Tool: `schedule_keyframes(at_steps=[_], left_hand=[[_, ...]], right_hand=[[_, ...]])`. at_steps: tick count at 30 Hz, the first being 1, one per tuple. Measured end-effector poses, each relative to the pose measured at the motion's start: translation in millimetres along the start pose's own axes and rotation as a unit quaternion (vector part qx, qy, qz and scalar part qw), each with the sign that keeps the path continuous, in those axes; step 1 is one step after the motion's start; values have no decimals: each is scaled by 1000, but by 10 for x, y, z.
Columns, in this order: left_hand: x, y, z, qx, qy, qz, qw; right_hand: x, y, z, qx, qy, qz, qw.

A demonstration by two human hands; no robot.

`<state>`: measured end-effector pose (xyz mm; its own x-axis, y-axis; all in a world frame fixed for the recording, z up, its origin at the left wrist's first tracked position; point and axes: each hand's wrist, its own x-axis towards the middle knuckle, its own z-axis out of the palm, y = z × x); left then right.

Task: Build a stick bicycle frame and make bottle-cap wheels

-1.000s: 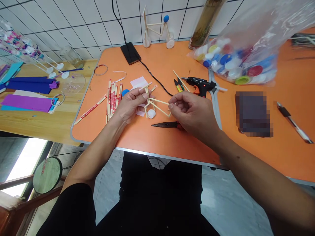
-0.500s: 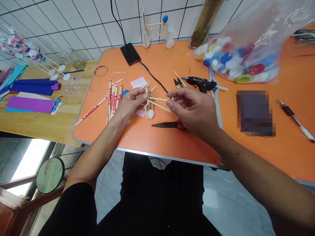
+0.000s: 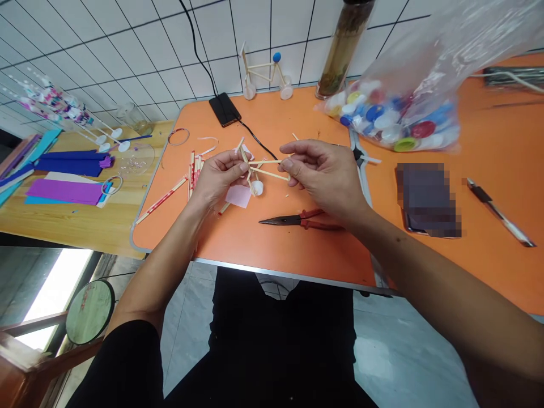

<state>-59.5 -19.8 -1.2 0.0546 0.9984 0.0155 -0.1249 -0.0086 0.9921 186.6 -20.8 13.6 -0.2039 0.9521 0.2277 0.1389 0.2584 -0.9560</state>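
Note:
Between both hands I hold a small frame of thin wooden sticks [image 3: 264, 168] with a white bottle cap [image 3: 257, 187] glued low on it, raised above the orange table [image 3: 272, 238]. My left hand [image 3: 216, 175] pinches the frame's left end, fingers closed. My right hand [image 3: 323, 173] pinches its right end, fingers curled. Red-handled pliers [image 3: 304, 219] lie on the table just below my right hand. Loose chopsticks [image 3: 193, 173] and a pink paper scrap [image 3: 238, 195] lie under my left hand.
A finished stick model [image 3: 266, 71] stands by the tiled wall beside a tall bottle [image 3: 342, 51]. A clear bag of coloured caps [image 3: 395, 116] lies at the right, with a dark blurred object [image 3: 427, 198] and a pen [image 3: 497, 212]. A phone [image 3: 224, 109] and cable lie at the back. Coloured paper [image 3: 63, 190] covers the left table.
Both hands have lifted the stick frame a little higher off the table. The view shifted, and my right hand now hides the glue gun; the pliers lie uncovered.

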Motion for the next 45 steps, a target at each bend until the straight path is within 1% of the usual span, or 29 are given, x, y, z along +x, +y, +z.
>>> schedule_keyframes(at_steps=[4, 9, 12, 15, 20, 26, 34, 37, 41, 45], left_hand=[[93, 58, -14, 26, 11, 29, 999], [217, 15, 4, 42, 19, 53, 998], [259, -42, 19, 45, 13, 52, 998], [281, -103, 21, 35, 11, 51, 998], [297, -181, 9, 26, 15, 48, 998], [307, -208, 19, 29, 24, 39, 999], [315, -214, 16, 16, 18, 44, 999], [323, -216, 3, 23, 21, 51, 998], [339, -221, -12, 34, 30, 61, 997], [350, -224, -10, 46, 41, 69, 996]], right_hand=[[54, 39, 9, -4, 11, -19, 1000], [80, 70, 13, -4, 11, -22, 1000], [101, 92, 17, -12, 23, -43, 999], [119, 124, 25, -44, 38, -62, 996], [127, 154, 24, -95, 36, -71, 992], [132, 153, 5, -103, 40, -77, 991], [159, 170, -16, -100, 22, -80, 991], [178, 165, -35, -110, 6, -79, 991], [213, 140, -92, -101, -20, -79, 992], [257, 141, -164, -96, -38, -63, 993]])
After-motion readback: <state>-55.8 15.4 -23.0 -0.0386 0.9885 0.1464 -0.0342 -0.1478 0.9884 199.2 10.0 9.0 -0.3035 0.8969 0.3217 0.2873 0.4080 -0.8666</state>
